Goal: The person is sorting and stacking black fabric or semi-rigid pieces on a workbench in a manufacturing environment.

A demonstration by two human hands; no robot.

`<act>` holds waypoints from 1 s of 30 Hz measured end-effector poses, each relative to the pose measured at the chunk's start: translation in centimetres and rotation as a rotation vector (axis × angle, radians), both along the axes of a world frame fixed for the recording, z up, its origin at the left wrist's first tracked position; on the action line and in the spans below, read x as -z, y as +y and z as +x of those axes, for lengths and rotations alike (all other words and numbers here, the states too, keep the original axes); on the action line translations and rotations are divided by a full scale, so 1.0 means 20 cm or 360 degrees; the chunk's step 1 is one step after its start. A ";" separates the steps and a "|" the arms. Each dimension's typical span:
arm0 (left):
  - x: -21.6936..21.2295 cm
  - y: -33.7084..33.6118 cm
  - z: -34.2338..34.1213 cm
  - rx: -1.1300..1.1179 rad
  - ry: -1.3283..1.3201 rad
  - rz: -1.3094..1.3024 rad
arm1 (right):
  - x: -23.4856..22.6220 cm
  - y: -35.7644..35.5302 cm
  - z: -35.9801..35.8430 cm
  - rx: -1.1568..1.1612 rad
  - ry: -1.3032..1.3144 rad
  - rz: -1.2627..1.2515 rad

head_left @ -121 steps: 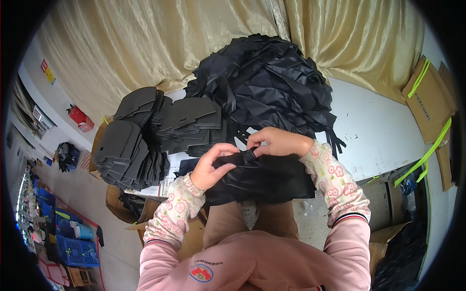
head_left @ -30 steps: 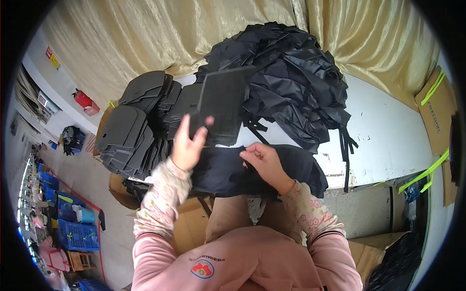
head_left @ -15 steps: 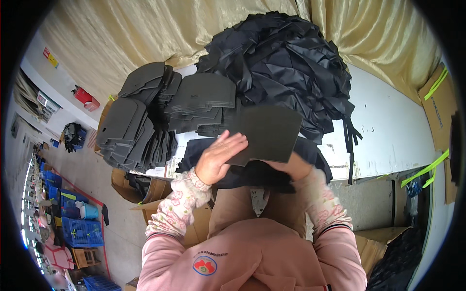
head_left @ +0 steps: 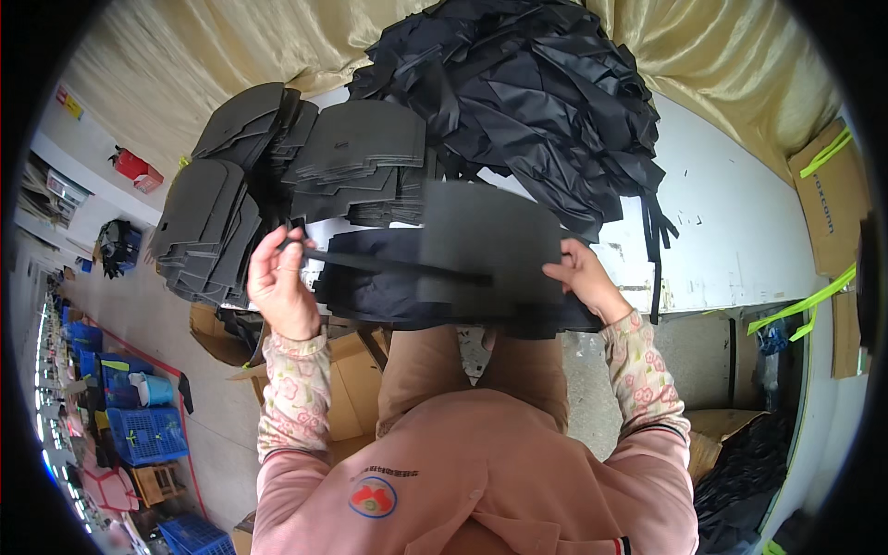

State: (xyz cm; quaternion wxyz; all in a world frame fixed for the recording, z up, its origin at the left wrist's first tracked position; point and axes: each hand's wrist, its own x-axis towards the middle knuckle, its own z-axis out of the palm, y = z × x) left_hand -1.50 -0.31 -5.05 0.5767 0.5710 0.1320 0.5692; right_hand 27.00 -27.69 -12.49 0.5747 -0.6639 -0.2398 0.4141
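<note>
My right hand [head_left: 592,282] grips the right edge of a dark grey panel [head_left: 490,217] with a curved top, thumb in front. My left hand [head_left: 285,287] pinches one end of a thin black strip [head_left: 370,263]. That strip stretches across to the lower part of the panel, where its other end lies over the surface; whether it is attached I cannot tell. Beneath the panel, dark fabric pieces [head_left: 356,301] lie along the table's near edge. Stacks of similar grey panels [head_left: 361,134] stand beyond my left hand, with more panels [head_left: 196,208] fanned out at the left.
A large heap of black fabric pieces [head_left: 518,106] covers the back of the white table [head_left: 717,268]. Open cardboard boxes [head_left: 350,384] stand below the table's front. Another carton [head_left: 825,208] is at the right, by a beige curtain [head_left: 712,55]. Blue baskets [head_left: 148,433] stand on the floor far left.
My left hand has moved left off the panel and now holds the strip drawn out. My right hand has come from beneath the panel to its right edge. The view has shifted slightly.
</note>
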 end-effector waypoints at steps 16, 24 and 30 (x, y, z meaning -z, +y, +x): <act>0.50 0.16 -0.14 -0.1244 0.1299 0.1032 | 0.23 -0.39 0.10 0.0297 -0.0323 -0.0597; 0.48 -0.69 0.21 0.1960 0.0899 -0.1691 | 0.10 -0.37 0.09 0.0262 0.0079 -0.0273; 0.59 -0.91 0.43 0.1679 0.0219 -0.2453 | 0.11 -0.40 0.13 0.0216 0.0333 -0.0099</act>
